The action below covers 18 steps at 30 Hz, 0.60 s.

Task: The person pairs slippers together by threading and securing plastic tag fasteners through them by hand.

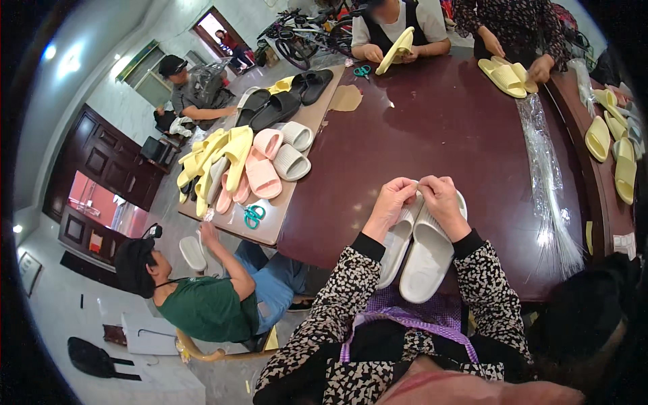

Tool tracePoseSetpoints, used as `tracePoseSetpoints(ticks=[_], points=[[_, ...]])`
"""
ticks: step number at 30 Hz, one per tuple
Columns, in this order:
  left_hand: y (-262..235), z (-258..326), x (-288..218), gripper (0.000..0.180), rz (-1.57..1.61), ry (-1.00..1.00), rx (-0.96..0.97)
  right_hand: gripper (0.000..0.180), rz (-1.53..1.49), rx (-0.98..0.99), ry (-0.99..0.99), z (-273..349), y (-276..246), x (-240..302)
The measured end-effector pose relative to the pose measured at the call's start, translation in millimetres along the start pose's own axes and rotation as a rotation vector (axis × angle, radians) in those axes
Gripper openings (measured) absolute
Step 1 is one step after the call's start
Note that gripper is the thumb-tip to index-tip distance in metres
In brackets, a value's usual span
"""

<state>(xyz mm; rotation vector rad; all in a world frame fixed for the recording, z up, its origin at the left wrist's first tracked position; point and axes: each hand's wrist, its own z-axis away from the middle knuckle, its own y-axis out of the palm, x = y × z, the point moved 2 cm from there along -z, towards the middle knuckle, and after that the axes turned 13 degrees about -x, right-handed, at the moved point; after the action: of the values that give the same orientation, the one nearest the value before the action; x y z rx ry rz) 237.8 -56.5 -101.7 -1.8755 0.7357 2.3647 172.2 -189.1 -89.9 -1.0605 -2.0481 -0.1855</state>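
Observation:
A pair of pale grey slide slippers lies side by side in front of me, their heels toward my body: the left slipper (389, 268) and the right slipper (424, 271) overlap the table's near edge. Over their toe ends my left hand (397, 201) and my right hand (440, 200) meet, fingertips nearly touching. Both hands are closed in a pinch. Whatever sits between the fingers is too small to make out. My hands hide most of the slippers' upper bands.
Yellow, pink, grey and black slippers (264, 177) crowd a side board, with teal scissors (254, 216) near its edge. Thin transparent strips (550, 202) lie to the right. More yellow slippers (597, 138) stand beyond them. Several people handle slippers around the dark red table (405, 138).

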Motion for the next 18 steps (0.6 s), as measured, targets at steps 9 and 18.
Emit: tracePoseSetpoints(ticks=[9, 18], points=[[10, 1, -20, 0.007, -0.207, 0.171, -0.003, 0.006, 0.038, 0.056, -0.141, -10, -11, 7], [-17, -3, -33, 0.008, -0.208, 0.33, -0.2, 0.014, -0.104, 0.227, 0.034, 21, -69, 82]])
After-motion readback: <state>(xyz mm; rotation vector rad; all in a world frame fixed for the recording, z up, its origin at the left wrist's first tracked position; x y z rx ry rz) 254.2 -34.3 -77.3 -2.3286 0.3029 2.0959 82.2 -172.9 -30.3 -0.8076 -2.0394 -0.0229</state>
